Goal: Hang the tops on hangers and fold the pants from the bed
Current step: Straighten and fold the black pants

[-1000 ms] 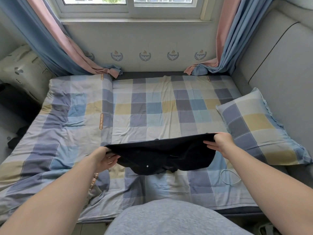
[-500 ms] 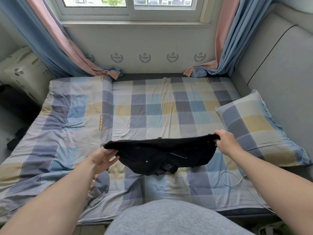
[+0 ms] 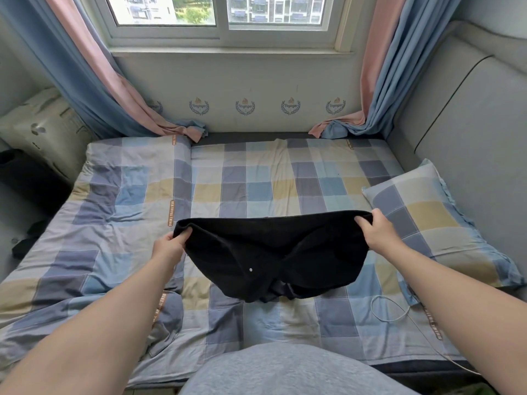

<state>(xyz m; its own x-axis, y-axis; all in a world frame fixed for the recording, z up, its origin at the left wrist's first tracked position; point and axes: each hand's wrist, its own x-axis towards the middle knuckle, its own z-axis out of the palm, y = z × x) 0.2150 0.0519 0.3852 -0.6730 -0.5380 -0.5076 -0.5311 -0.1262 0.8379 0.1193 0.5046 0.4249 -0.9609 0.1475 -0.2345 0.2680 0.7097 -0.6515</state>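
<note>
A black garment (image 3: pixel 273 258), with a small white button showing, hangs stretched between my two hands above the checked bed (image 3: pixel 256 189). My left hand (image 3: pixel 168 246) pinches its upper left corner. Its upper right corner is gripped by my right hand (image 3: pixel 376 235). The cloth sags in the middle, and its lower edge reaches down to or near the bedding. I cannot tell from here whether the garment is a top or pants. No hangers are in view.
A checked pillow (image 3: pixel 427 218) lies at the right against a grey padded headboard (image 3: pixel 470 138). A thin white cable (image 3: pixel 390 309) loops on the bed's near right. Curtains (image 3: pixel 94 81) hang at both back corners. Dark items (image 3: pixel 25 240) lie on the floor at left.
Both hands have lifted the black garment a little higher and pulled its top edge wider and tauter. My view has tilted up toward the window.
</note>
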